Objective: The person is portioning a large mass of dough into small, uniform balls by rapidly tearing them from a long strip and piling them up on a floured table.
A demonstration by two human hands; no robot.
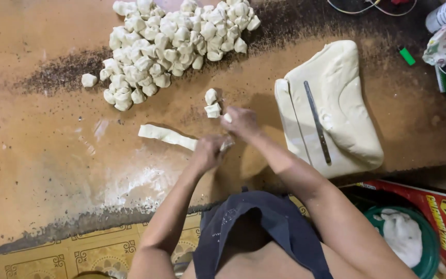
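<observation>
left hand point(208, 153) closed around near end of dough strip point(167, 136), strip runs away to the left on the brown work surface point(52, 155). right hand point(241, 123) just beyond, fingers pinched on a small dough piece point(227, 118). two cut pieces point(212, 103) lie just past it. dough slab point(336, 103) with metal blade point(317, 121) on top sits right. big pile of cut pieces point(171, 41) at far edge

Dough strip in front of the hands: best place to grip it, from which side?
Probably the free end of the dough strip, from above. It lies flat on the brown surface, its other end already in the left hand, so fingers would pinch across its narrow width.
</observation>
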